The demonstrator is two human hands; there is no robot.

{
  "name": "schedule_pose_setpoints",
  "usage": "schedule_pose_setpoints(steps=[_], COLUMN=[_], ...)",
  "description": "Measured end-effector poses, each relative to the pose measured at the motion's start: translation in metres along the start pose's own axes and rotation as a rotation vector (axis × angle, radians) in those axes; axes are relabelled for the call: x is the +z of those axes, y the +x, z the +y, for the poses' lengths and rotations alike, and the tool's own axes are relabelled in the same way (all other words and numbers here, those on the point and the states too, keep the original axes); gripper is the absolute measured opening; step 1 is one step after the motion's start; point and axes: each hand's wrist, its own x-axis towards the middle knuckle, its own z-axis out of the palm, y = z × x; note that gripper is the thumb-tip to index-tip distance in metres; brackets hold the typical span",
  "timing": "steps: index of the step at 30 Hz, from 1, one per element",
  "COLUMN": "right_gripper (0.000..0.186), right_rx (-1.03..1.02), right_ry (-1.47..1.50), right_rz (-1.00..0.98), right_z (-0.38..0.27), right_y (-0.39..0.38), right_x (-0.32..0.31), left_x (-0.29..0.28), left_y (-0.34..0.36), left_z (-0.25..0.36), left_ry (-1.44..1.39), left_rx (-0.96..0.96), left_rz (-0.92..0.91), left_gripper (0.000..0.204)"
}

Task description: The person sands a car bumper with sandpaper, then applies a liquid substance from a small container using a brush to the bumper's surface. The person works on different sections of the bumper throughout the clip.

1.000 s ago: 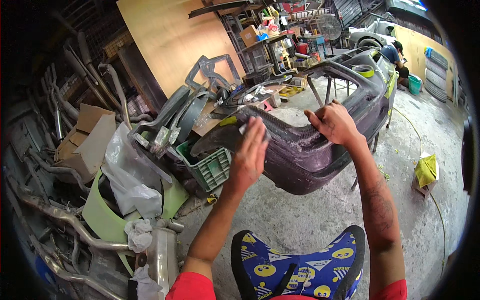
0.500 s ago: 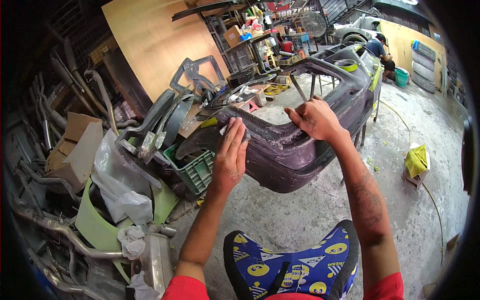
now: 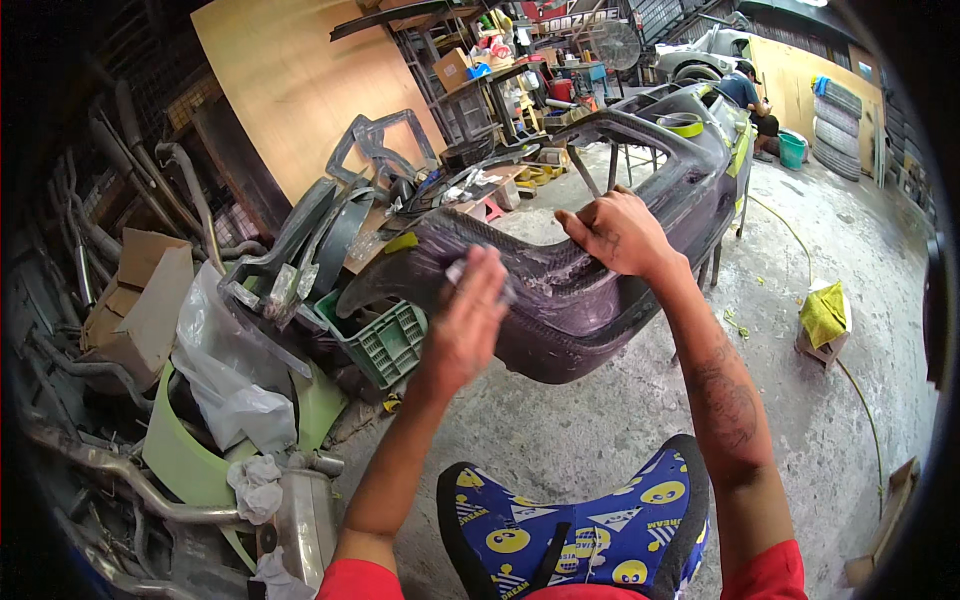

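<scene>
A dark car bumper with a scuffed, dusty surface lies across stands in front of me. My left hand is smeared by motion, its fingers stretched flat over the bumper's left part. A small greyish-white piece, apparently sandpaper, peeps out on both sides of those fingers; most of it is covered. On the bumper's upper edge rests my right hand, fingers curled over it and their tips hidden. A strip of yellow-green tape sticks to the bumper left of my left hand.
A green crate stands under the bumper's left end. Exhaust pipes, a light-green panel and clear plastic sheeting crowd the left. A yellow cloth covers a box at right. Another person sits far back.
My left hand has slid to the right along the bumper with the sandpaper under its fingers. My right hand keeps its place on the edge. The view has shifted slightly.
</scene>
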Motion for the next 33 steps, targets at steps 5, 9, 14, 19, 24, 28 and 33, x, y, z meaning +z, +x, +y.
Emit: schedule_pose_setpoints(steps=[5,9,14,19,24,28,33], right_gripper=[0.058,0.053,0.051,0.054,0.055,0.054,0.054], right_rx=[-0.011,-0.011,-0.016,0.109,0.082,0.04,0.067], right_ry=[-0.017,-0.034,-0.064,-0.031,-0.053,-0.028,-0.057], right_rz=[0.028,-0.006,-0.024,-0.03,0.015,-0.019,-0.015], right_z=[0.003,0.0,-0.004,-0.012,-0.009,-0.008,-0.01], right_y=[-0.002,0.0,0.0,0.003,-0.002,0.003,0.004], right_x=[0.0,-0.002,0.0,-0.003,-0.003,0.001,-0.004], left_x=[0.01,-0.003,0.008,0.008,0.01,0.017,0.014], left_y=[-0.002,0.004,-0.007,0.0,0.004,0.001,-0.001], left_z=[0.018,0.007,0.027,0.006,0.032,0.025,0.009], left_ry=[-0.059,-0.022,-0.027,-0.018,-0.01,-0.011,0.011], left_rx=[0.013,-0.041,-0.022,-0.177,-0.076,-0.201,-0.15], left_rz=[-0.029,0.018,-0.027,0.155,0.04,0.206,0.19], left_gripper=[0.039,0.038,0.04,0.043,0.041,0.044,0.037])
